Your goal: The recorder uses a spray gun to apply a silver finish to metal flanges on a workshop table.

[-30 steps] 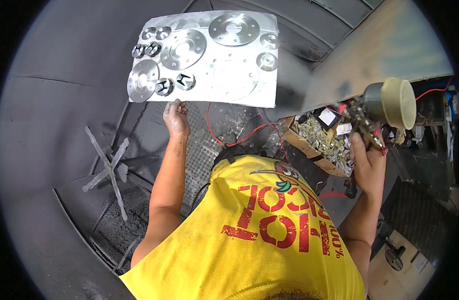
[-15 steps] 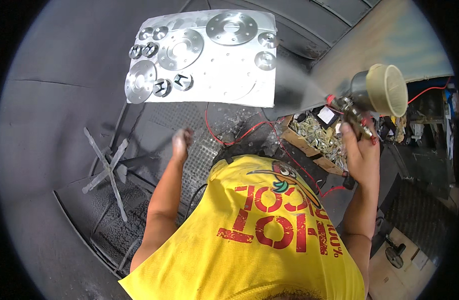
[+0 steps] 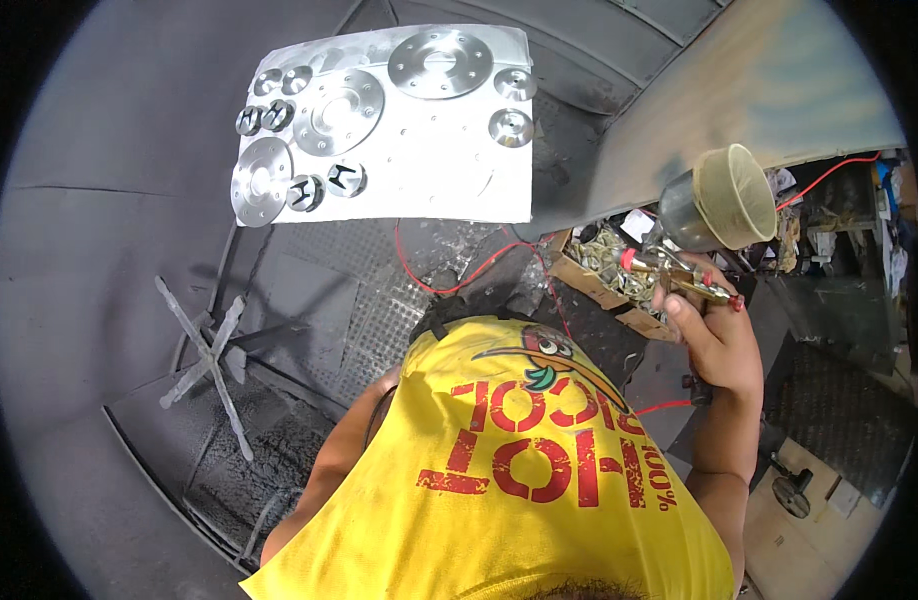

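My right hand (image 3: 717, 335) is wrapped round a spray gun (image 3: 679, 275) with a grey cup and a cream-coloured strainer (image 3: 736, 195) on top. The nozzle points left, and no mist shows from it. Ahead stands a white-covered board (image 3: 409, 185) bearing shiny metal discs with holes, such as a large disc (image 3: 440, 62), and several small round caps. Some caps carry dark markings, like the cap (image 3: 346, 180) near the board's lower edge. My left forearm (image 3: 344, 445) is bent in against the yellow shirt, which hides the left hand.
Beneath the gun sits a cardboard box (image 3: 589, 280) full of crumpled scraps. A red hose (image 3: 449, 290) trails over the floor. To the left stands a cross-shaped stand (image 3: 211, 355) crusted with paint. A tan panel (image 3: 719, 110) rises at the right, and cluttered shelves (image 3: 844, 240) lie beyond.
The spray mist from the gun has stopped. My right hand has drawn the gun lower, away from the board. The left hand has moved back out of sight beside my body.
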A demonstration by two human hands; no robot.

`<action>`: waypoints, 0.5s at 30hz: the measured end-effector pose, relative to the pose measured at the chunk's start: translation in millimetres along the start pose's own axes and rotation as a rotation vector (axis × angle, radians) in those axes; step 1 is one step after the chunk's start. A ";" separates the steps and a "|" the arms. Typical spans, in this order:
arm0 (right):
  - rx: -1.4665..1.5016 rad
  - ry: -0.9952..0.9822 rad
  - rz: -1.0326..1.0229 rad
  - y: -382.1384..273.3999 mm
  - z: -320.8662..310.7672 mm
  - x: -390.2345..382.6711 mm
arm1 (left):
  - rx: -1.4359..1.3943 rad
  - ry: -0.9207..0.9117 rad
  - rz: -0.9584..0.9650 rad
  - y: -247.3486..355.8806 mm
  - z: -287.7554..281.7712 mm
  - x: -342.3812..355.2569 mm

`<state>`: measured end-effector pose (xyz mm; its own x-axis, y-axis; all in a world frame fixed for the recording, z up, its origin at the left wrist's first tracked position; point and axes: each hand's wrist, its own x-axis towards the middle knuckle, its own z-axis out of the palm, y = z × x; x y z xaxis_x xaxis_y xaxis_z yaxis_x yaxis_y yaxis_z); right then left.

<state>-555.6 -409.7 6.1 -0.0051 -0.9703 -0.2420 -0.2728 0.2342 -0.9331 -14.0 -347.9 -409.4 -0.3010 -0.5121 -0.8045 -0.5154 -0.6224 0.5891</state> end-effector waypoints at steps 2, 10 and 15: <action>-0.300 0.068 -0.190 2.9 -1.3 13.9 | -0.122 -0.056 -0.106 18.1 -2.8 -6.8; -0.498 0.491 -0.376 -7.4 -1.3 86.3 | 0.054 -0.089 -0.089 54.6 -9.5 -9.2; -0.509 0.474 -0.450 -31.3 10.8 105.6 | 0.583 0.089 -0.072 12.7 -29.5 16.3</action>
<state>-537.2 -518.8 6.9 -0.1652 -0.9142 0.3701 -0.7470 -0.1291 -0.6522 -1.7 -381.6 -412.8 -0.1935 -0.5437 -0.8167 -0.8952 -0.2427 0.3737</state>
